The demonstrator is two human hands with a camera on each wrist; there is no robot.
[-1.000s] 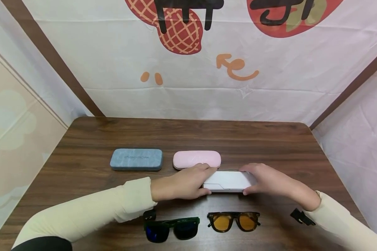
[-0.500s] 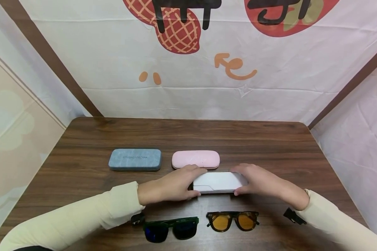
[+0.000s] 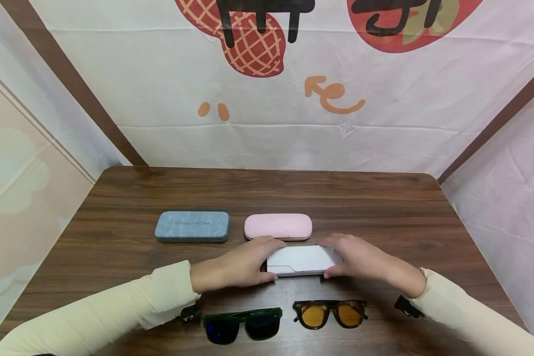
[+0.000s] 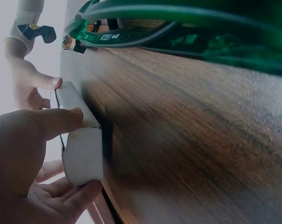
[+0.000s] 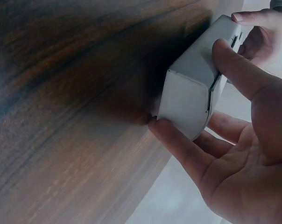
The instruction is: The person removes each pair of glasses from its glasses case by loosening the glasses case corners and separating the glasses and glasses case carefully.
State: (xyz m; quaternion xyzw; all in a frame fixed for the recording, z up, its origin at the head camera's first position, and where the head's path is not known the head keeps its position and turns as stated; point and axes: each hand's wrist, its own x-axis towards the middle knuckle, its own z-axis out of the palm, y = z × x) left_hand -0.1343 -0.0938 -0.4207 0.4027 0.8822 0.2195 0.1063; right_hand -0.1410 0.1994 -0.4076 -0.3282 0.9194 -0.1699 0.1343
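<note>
White case (image 3: 303, 259): smooth, oblong, squared at the ends, stepped seam across its lid side. Held between both hands near the middle of the bench (image 3: 267, 195), left hand (image 3: 240, 264) gripping one end, right hand (image 3: 365, 262) the other, thumbs on the near side, fingers around the far side. Whether it touches the wood-grained bench, cannot tell. Closed; contents hidden. Behind it, pink case (image 3: 278, 226), rounded ends, closed, lower edge partly behind left fingers. To its left, blue case (image 3: 192, 226), mottled, faint lettering, closed. Nearer the person: green-framed sunglasses (image 3: 262, 327), dark lenses; beside them, apart, tortoiseshell-looking glasses (image 3: 350, 313) with amber lenses. Pale printed cloth (image 3: 267, 143) hangs beyond the bench
</note>
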